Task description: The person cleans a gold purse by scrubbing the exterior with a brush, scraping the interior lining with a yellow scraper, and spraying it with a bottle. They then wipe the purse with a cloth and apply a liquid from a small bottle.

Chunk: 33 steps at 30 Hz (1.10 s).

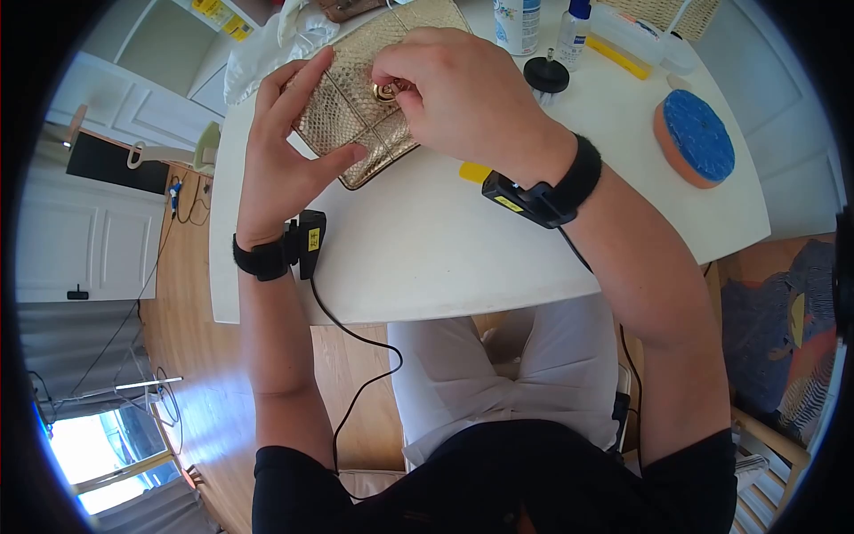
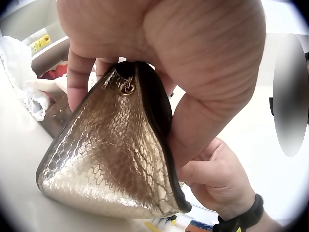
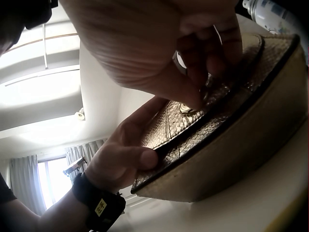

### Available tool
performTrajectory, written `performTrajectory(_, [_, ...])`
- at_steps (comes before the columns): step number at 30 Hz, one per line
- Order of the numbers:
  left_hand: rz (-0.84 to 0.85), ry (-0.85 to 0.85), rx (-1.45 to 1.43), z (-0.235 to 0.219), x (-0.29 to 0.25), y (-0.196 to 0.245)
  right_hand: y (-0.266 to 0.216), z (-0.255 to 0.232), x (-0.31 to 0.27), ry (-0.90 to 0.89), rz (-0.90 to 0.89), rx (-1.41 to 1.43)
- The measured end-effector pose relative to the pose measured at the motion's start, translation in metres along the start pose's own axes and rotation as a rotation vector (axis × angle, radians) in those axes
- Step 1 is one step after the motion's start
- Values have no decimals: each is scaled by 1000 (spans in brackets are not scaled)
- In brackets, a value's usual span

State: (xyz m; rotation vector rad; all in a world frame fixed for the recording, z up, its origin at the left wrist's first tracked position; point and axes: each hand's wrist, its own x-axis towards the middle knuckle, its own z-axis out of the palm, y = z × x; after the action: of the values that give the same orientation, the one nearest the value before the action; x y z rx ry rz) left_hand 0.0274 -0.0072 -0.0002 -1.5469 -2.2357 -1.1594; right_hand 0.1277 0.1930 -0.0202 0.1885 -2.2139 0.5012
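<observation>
A gold snakeskin-patterned handbag (image 1: 342, 111) with dark piping stands on the white table (image 1: 427, 258), tilted in the head view. My left hand (image 1: 289, 147) grips its left end, thumb on the near face and fingers over the top edge. In the left wrist view, a small ring (image 2: 126, 90) shows on the bag's side panel. My right hand (image 1: 476, 98) is at the front flap, with thumb and forefinger pinching the round gold clasp (image 1: 384, 92). Part of the clasp (image 3: 186, 109) shows beside the thumb in the right wrist view; the curled fingers hide the rest.
Behind the right hand stand a spray can (image 1: 518, 27), a blue-capped bottle (image 1: 575, 36) and a black disc-shaped brush (image 1: 545, 76). A clear box with a yellow edge (image 1: 618, 58) and a round blue-topped pad (image 1: 698, 133) lie farther right. White cloth (image 1: 253, 67) lies behind the bag.
</observation>
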Motion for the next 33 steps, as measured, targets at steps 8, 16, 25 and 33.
performTrajectory(8, [-1,1,2,1,0,2,3,0,0,-4,-36,-23])
performTrajectory(16, [-10,3,1,1,0,2,2,-1,2,-8,-56,-51])
performTrajectory(25, [5,3,-17,2,0,3,-7,-6,2,-87,132,50])
performTrajectory(33, [4,3,-14,2,0,6,-6,7,-2,55,171,178])
